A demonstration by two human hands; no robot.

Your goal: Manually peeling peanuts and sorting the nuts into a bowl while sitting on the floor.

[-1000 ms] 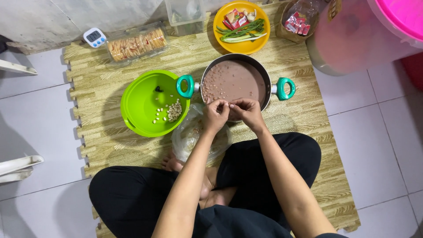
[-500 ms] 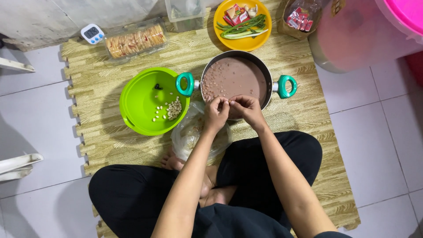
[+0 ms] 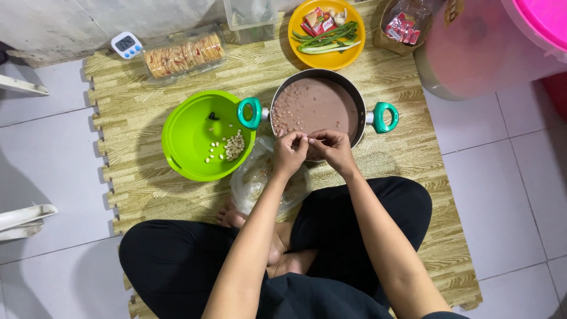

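pinching something too small to make out, your left hand [image 3: 289, 152] and right hand [image 3: 331, 147] meet fingertip to fingertip, fingers drawn narrow, directly over the near rim of the pot [image 3: 348, 94]. the pot sits on the wood-pattern floor mat [image 3: 136, 112], filled with a brownish liquid with small pieces afloat, with teal handles at both sides. just left of it, touching the left handle, is the green bowl [image 3: 189, 130], which holds a few pale kernels. a clear plastic bag [image 3: 251, 183] lies under your left wrist. beyond the pot stand a yellow plate [image 3: 348, 56] of vegetables, a cracker tray [image 3: 180, 54] and a small white timer [image 3: 126, 45].
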